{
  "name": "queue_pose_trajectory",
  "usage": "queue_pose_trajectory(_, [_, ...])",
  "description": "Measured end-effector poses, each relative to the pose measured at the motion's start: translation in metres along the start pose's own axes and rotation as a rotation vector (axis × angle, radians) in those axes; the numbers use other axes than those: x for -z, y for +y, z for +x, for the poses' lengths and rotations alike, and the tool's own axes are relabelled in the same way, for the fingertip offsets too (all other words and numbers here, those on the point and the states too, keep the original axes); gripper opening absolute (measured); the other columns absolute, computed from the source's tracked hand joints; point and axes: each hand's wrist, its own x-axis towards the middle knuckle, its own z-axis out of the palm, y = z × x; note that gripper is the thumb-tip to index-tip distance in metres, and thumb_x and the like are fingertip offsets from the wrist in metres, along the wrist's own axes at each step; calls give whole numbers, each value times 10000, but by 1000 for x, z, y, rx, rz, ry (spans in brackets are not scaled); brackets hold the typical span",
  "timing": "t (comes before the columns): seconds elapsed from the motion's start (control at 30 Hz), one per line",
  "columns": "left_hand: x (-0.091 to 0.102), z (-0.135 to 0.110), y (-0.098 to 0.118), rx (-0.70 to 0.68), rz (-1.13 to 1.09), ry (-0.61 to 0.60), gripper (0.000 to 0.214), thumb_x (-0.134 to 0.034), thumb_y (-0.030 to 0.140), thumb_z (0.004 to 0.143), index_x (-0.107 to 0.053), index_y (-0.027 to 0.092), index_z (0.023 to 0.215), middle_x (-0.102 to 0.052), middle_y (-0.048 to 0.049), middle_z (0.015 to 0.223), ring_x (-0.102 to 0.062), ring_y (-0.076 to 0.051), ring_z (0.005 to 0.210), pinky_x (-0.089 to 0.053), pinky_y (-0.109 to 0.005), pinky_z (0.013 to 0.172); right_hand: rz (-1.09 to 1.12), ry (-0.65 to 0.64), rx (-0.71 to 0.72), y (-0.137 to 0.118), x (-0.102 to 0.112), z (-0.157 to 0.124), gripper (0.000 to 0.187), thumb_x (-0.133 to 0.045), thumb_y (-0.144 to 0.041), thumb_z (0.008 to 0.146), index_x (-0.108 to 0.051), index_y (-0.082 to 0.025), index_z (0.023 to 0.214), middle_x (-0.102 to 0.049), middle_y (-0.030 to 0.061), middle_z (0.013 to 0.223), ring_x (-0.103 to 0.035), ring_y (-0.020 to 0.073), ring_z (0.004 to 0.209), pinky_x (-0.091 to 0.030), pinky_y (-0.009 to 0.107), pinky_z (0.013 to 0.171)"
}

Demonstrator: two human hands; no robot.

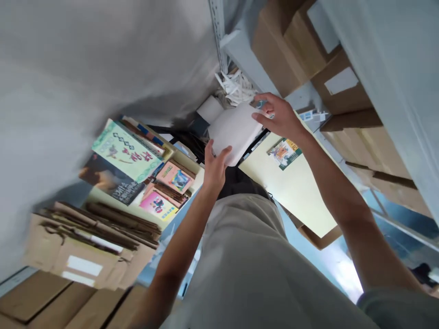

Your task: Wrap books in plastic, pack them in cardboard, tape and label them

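White paper stack in hand. Far left of it, brown folders, white label unreadable; nearer, dark book with blurred white capitals, green book with blurred Chinese characters. At its near-left edge, left hand gripping, thumb and fingers bent; at its right corner, right hand part-open, cannot tell whether clamped. Farther right, carton, pale sticker unreadable.
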Motion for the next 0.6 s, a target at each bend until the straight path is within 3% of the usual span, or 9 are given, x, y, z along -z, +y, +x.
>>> queue_pose_trajectory(0.1, [7, -34, 0, -65, 27, -102, 774, -850, 447, 1104, -526, 509, 1804, -533, -81, 1880, -623, -371, 1679, -660, -487, 1235, 81, 30, 32, -17, 25, -35, 635, -881, -700, 1043, -790, -299, 1527, -804, 23, 1071, -788, 292, 1117, -652, 546, 1204])
queue_pose_trajectory(0.17, [13, -55, 2, -188, 192, -108, 767, -855, 508, 1099, -539, 462, 1796, -497, -111, 1905, -496, -410, 1784, -562, -578, 1374, 145, 57, 84, -24, 40, -60, 642, -881, -725, 1037, -799, -298, 1509, -806, 14, 1046, -793, 275, 1074, -662, 537, 1187])
queue_pose_trajectory(0.27, [14, -82, 13, -511, 487, -61, 899, -944, 658, 1008, -557, 378, 1769, -300, -148, 2009, -187, -488, 1910, -327, -727, 1508, 243, 125, 187, -32, 57, -98, 660, -861, -761, 1043, -805, -282, 1493, -816, 6, 1006, -803, 248, 985, -692, 492, 1109])
queue_pose_trajectory(0.33, [5, -94, 25, -735, 596, -98, 996, -990, 736, 939, -562, 349, 1750, -246, -160, 2029, -128, -508, 1918, -269, -758, 1521, 270, 177, 216, -36, 65, -122, 649, -829, -767, 1070, -806, -277, 1495, -829, 6, 1007, -812, 235, 954, -702, 461, 1069])
queue_pose_trajectory(0.43, [-19, -100, 39, -952, 657, -236, 903, -978, 743, 954, -615, 317, 1663, -428, -174, 1947, -331, -466, 1867, -362, -693, 1505, 255, 248, 201, -41, 74, -157, 640, -791, -774, 1098, -803, -290, 1516, -851, 9, 1042, -822, 230, 954, -713, 433, 1018])
queue_pose_trajectory(0.53, [-40, -96, 43, -1073, 683, -336, 461, -823, 624, 1124, -733, 289, 1428, -667, -144, 1755, -595, -379, 1698, -492, -599, 1436, 212, 293, 178, -40, 82, -192, 636, -761, -772, 1115, -793, -305, 1546, -866, 9, 1069, -827, 233, 954, -715, 418, 961])
queue_pose_trajectory(0.6, [-47, -93, 41, -1135, 711, -379, 278, -699, 540, 1207, -781, 283, 1273, -769, -115, 1615, -704, -328, 1565, -553, -547, 1380, 179, 297, 161, -31, 87, -216, 648, -767, -748, 1115, -775, -303, 1587, -876, 12, 1089, -832, 238, 941, -710, 425, 952])
